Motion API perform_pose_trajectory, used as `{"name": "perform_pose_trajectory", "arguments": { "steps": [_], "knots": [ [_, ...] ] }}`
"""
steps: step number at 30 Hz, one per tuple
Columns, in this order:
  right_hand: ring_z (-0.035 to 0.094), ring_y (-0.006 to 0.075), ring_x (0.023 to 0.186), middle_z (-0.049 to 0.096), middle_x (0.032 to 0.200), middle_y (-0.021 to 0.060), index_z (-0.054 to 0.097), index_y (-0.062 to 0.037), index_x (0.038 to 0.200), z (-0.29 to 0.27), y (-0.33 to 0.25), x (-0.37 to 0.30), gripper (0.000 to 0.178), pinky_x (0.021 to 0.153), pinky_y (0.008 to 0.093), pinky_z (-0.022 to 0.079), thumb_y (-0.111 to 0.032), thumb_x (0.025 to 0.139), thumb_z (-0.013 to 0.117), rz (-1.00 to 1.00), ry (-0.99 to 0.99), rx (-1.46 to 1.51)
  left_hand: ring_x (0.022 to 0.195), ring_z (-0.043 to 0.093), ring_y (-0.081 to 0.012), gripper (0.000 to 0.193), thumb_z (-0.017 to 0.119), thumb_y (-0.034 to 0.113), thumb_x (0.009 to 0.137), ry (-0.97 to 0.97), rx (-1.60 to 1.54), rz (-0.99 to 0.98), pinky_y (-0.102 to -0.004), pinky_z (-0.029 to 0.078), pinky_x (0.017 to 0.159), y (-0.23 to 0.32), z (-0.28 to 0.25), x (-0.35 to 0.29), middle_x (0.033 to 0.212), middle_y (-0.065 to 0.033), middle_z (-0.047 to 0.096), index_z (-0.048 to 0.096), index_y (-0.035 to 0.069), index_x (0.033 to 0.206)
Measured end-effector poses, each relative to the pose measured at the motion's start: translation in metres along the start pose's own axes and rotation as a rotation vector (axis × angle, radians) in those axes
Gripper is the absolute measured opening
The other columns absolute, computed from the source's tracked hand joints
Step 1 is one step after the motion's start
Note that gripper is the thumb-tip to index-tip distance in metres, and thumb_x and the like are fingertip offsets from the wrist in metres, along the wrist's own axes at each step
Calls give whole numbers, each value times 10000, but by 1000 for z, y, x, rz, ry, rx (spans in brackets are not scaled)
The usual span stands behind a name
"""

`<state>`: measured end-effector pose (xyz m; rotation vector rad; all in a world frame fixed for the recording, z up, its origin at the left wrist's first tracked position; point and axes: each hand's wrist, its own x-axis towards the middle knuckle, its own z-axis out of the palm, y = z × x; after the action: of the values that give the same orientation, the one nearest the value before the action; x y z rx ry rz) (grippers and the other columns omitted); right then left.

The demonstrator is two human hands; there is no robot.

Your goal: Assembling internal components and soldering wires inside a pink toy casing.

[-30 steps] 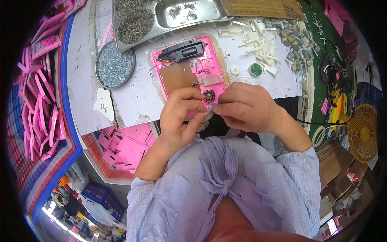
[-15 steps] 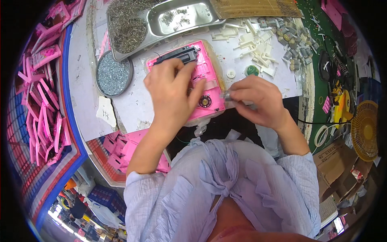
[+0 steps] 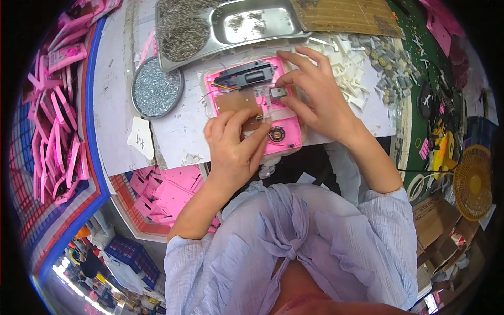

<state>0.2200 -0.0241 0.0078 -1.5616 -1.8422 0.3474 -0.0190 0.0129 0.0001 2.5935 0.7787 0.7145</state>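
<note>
A pink plastic case (image 3: 295,137) lies open on a padded support. In its upper part sits a black mechanism (image 3: 252,76) with thin wires, and below that a brown circuit board (image 3: 233,101). A small round black-rimmed speaker (image 3: 276,134) is in the lower right corner. My right hand (image 3: 323,97) holds a small silver-grey motor (image 3: 277,93) between thumb and fingertips, at the case's right side. My left hand (image 3: 233,139) is closed at the board's lower right edge, thumb and index finger near a small white piece; what they grip is partly hidden.
A round dish of small screws (image 3: 156,88) stands left of the case. Behind is a metal tray (image 3: 254,23) of small metal parts. White plastic parts (image 3: 354,79) and grey motors (image 3: 386,63) lie in heaps at right. Pink panels (image 3: 58,131) fill a bin at far left.
My right hand has brought the motor up and left into the case. My left hand has moved down off the black mechanism, uncovering the circuit board.
</note>
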Motion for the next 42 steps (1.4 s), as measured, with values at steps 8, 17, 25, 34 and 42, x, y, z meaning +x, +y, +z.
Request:
{"name": "perform_pose_trajectory", "arguments": {
  "steps": [8,17,25,34,42],
  "knots": [
    [401,457,1349,551,1397,179,669,-26,1005,-4,-10,13,243,1118,520,377,-46,773,739,-11,-69,-165,1147,564,-285,562,797,259,805,142,93,-127,-444,361,980,-53,-12,31,1266,-140,597,627,88,1313],
    [456,434,1309,597,1332,152,688,-39,961,-10,-18,26,244,1034,499,469,-51,724,745,-59,-117,-235,804,623,-182,207,802,68,796,222,84,-119,-348,379,812,-37,-5,8,858,-4,677,760,105,996],
    [514,398,1279,644,1278,85,742,-102,860,37,-27,54,169,977,482,505,-139,696,763,-313,-8,-97,782,616,-204,207,821,53,761,276,39,-52,-360,402,791,-34,-8,14,849,-33,672,747,89,950],
    [451,388,1382,648,1365,70,788,-171,952,9,-6,30,289,1028,461,475,-113,672,829,-272,12,9,823,670,-145,341,597,-150,820,176,-749,-260,-268,566,712,-17,-15,32,1129,-141,681,659,-21,1130],
    [637,270,879,722,951,39,762,-115,949,0,7,17,285,781,402,494,-108,676,841,-281,60,-19,869,718,-299,295,707,6,855,-21,-451,-142,-381,575,731,-18,-3,62,1032,-142,724,678,20,1148]
  ]
}}
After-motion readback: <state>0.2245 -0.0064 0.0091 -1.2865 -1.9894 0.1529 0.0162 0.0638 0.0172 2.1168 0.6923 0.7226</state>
